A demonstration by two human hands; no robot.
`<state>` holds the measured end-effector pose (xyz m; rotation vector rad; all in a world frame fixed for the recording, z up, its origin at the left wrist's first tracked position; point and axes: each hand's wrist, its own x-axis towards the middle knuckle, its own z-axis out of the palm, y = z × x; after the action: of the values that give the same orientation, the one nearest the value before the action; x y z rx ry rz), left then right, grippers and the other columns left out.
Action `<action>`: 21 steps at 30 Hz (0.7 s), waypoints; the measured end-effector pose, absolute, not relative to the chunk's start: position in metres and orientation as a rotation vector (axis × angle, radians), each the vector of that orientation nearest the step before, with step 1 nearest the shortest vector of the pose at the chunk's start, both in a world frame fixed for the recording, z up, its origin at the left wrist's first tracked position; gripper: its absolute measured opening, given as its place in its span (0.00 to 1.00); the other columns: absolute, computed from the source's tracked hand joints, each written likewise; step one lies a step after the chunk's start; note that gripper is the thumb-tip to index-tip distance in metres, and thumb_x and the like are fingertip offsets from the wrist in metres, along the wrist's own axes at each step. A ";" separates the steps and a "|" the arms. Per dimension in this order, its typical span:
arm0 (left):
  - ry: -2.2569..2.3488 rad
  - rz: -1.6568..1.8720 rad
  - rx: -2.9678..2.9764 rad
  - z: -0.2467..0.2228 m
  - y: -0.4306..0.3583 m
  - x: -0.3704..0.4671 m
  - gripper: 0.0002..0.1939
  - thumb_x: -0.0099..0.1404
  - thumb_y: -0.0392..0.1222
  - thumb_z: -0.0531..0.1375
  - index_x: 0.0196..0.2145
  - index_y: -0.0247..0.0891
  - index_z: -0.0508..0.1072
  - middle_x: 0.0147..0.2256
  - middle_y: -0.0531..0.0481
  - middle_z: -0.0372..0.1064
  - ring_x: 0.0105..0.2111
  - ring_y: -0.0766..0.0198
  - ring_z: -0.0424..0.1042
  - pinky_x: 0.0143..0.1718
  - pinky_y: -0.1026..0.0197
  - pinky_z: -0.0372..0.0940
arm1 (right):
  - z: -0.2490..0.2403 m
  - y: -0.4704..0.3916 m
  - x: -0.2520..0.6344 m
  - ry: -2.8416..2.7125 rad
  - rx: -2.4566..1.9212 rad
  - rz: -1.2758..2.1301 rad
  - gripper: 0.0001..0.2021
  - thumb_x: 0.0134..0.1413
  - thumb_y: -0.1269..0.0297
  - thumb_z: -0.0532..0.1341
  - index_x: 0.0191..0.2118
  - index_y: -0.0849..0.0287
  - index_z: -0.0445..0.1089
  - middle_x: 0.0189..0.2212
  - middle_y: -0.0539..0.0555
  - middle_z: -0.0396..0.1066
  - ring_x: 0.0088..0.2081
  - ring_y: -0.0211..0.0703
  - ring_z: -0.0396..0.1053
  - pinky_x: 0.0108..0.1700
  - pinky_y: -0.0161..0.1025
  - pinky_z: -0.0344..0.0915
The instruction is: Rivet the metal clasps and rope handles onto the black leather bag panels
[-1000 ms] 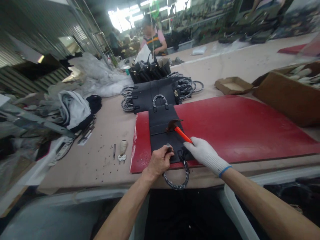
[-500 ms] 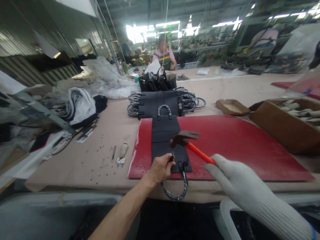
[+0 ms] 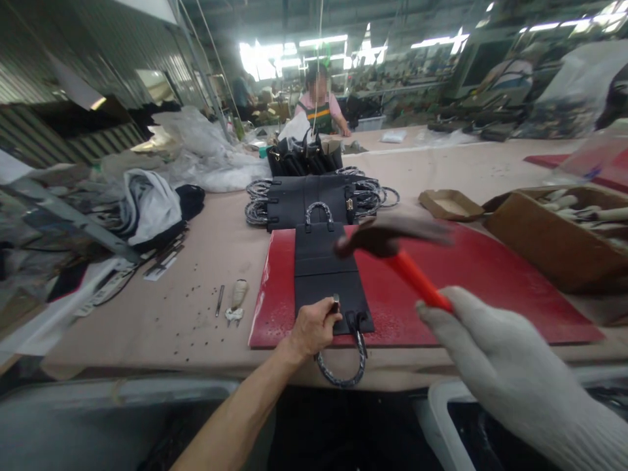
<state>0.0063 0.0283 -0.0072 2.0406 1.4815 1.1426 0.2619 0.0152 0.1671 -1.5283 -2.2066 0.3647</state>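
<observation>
My bare left hand (image 3: 316, 327) grips a short metal punch (image 3: 336, 301) upright on a black bag panel (image 3: 326, 265); its lower end is hidden by the fingers. The panel has a braided rope handle (image 3: 346, 381) at its near end, hanging over the table edge, and a second handle (image 3: 318, 208) at its far end. In a white knit glove, my right hand (image 3: 483, 350) is closed round the orange handle of a claw hammer (image 3: 417, 278). The blurred hammer head is raised above and beyond the punch, apart from it. Under the panel lies a red board (image 3: 466, 288).
Left of the board lie a thin metal rod (image 3: 220, 301) and a wrapped-handle tool (image 3: 238, 301). Stacked black panels with rope handles (image 3: 309, 199) are behind. Cardboard boxes (image 3: 544, 242) stand at right, plastic sheeting (image 3: 191, 150) at left. A person (image 3: 321, 108) works across the table.
My right hand has lifted the hammer up, to the right and closer to the camera. My left hand still holds the punch at about the same spot. The view has shifted slightly.
</observation>
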 end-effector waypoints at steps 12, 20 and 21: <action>1.459 1.179 2.029 -0.002 0.028 0.007 0.05 0.69 0.33 0.59 0.40 0.41 0.72 0.36 0.48 0.79 0.35 0.59 0.80 0.39 0.61 0.73 | 0.111 0.041 0.302 -2.231 -1.891 0.315 0.15 0.67 0.50 0.47 0.35 0.52 0.61 0.25 0.55 0.72 0.30 0.54 0.74 0.32 0.42 0.56; 1.469 1.205 1.995 0.000 0.026 0.007 0.04 0.69 0.35 0.59 0.40 0.41 0.72 0.37 0.47 0.79 0.37 0.59 0.80 0.41 0.61 0.73 | 0.064 0.068 0.348 -2.056 -2.327 0.191 0.19 0.71 0.53 0.46 0.43 0.59 0.69 0.36 0.64 0.76 0.36 0.56 0.75 0.33 0.43 0.58; 1.469 1.205 1.987 0.000 0.026 0.007 0.04 0.69 0.35 0.59 0.40 0.41 0.72 0.37 0.48 0.79 0.37 0.59 0.80 0.40 0.61 0.72 | 0.061 0.071 0.348 -2.064 -2.326 0.167 0.18 0.71 0.55 0.47 0.44 0.60 0.70 0.39 0.65 0.76 0.37 0.56 0.75 0.33 0.43 0.58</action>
<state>0.0069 0.0256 0.0003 1.9872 1.4692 1.2055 0.3483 0.0715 0.0608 -2.3264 -2.0639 0.1674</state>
